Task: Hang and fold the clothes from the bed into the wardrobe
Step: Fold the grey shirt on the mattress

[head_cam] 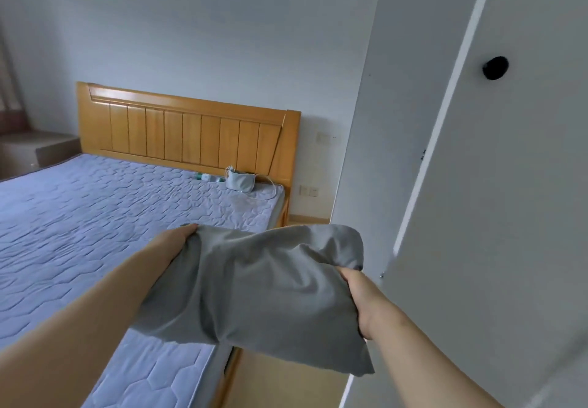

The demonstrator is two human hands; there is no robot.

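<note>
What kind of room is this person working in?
Most likely a bedroom: a wooden headboard, a quilted mattress and a white wardrobe door with a black knob.

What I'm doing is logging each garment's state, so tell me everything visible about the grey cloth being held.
The grey cloth is plain, soft-looking fabric without print, folded into a loose, creased bundle. It is held in the air over the mattress edge. The left hand grips its upper left corner, the right hand its right side, where a flap curls over. One lower corner hangs free. Only the hands touch it.
</note>
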